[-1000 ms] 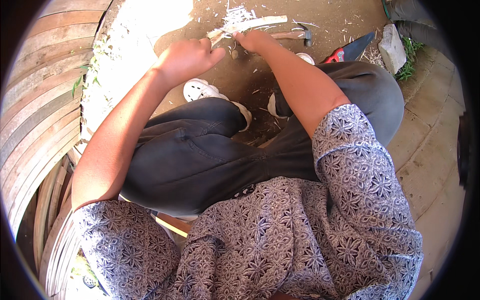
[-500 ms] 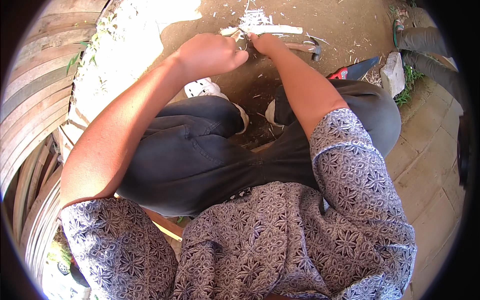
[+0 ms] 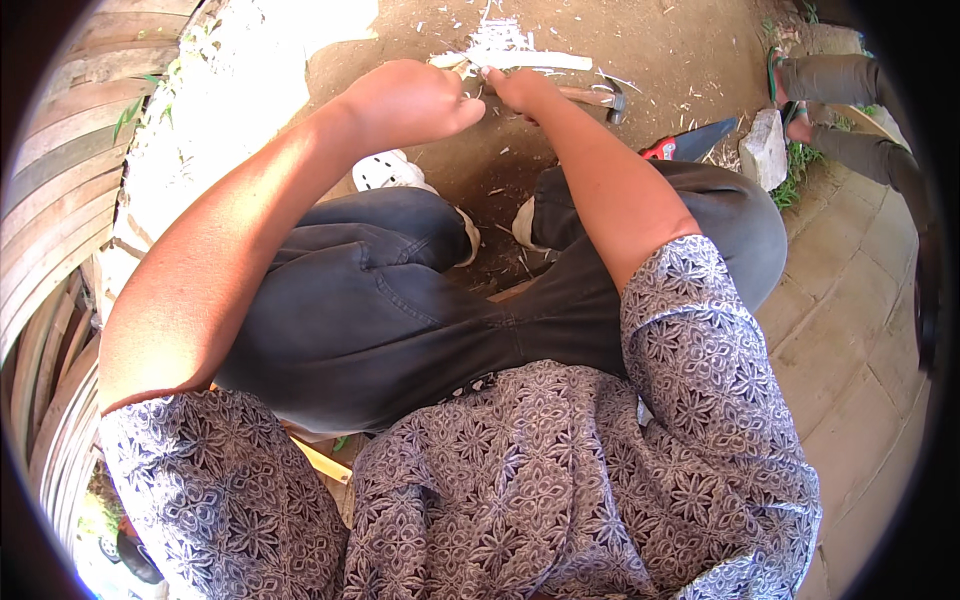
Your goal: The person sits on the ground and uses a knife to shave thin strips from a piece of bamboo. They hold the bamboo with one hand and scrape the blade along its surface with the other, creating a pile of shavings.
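My left hand (image 3: pixel 420 103) is a closed fist, thumb toward the right; what it grips is hidden behind the fingers. Close beside it, my right hand (image 3: pixel 515 90) is closed too, fingertips pressed together at a thin dark piece I cannot make out. Just beyond the hands lies a pale strip of wood (image 3: pixel 556 61), with a heap of white wood shavings (image 3: pixel 500 36) behind it. A hammer (image 3: pixel 600 97) with a wooden handle rests on the ground right of my right hand, its handle partly covered by my forearm.
A handsaw (image 3: pixel 700 138) with a red handle lies beyond my right knee, near a stone block (image 3: pixel 763 150). Another person's legs (image 3: pixel 835 80) in sandals are at the far right. Wooden slats (image 3: pixel 70 190) curve along the left. Paving (image 3: pixel 850 290) covers the right side.
The whole view has shifted slightly, so the scene sits a little further left. Both hands stay closed and close together over the same spot.
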The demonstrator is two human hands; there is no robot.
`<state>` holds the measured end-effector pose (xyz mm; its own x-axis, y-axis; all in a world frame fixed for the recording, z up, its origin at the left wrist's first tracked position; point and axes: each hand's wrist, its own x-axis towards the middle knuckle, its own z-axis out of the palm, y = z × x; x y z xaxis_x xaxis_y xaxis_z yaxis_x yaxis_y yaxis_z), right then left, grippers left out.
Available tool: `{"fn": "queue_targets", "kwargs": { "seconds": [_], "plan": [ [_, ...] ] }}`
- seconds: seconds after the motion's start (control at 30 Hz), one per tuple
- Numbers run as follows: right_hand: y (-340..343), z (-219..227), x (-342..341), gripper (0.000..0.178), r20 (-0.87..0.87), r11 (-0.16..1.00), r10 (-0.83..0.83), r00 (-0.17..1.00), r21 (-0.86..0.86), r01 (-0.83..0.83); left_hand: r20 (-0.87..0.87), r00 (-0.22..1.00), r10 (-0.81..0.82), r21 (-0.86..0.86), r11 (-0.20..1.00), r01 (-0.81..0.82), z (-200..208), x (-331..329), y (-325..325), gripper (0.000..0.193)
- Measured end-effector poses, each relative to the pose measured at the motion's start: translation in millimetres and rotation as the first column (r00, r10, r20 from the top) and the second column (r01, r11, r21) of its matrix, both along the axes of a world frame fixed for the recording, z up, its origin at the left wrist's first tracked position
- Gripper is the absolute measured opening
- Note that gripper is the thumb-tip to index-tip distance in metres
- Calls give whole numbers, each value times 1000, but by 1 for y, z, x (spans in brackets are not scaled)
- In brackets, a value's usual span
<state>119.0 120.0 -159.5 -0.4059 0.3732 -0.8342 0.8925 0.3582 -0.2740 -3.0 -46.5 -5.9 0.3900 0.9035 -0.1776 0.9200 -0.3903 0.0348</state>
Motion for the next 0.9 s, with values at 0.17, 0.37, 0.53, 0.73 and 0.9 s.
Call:
{"fn": "queue_targets", "kwargs": {
  "seconds": [0.17,0.37,0.53,0.73,0.9],
  "plan": [
    [0,-27,-6,79,-5,997,-54,999,49,54,-5,1000,4,23,1000,-4,0,-2,-4,22],
    [4,-36,-3,77,-40,997,-58,998,52,60,26,998,59,-63,996,-58,3,0,-6,14],
    [7,-25,11,81,-125,998,-37,992,40,43,0,1000,2,-43,999,-2,1,1,-5,14],
    [7,-1,5,78,-1,997,35,999,65,-35,2,998,-55,32,998,55,-5,1,-7,15],
    [6,-23,-2,74,11,993,6,1000,120,-8,20,999,-47,35,998,46,-2,0,-7,16]
  ]
}}
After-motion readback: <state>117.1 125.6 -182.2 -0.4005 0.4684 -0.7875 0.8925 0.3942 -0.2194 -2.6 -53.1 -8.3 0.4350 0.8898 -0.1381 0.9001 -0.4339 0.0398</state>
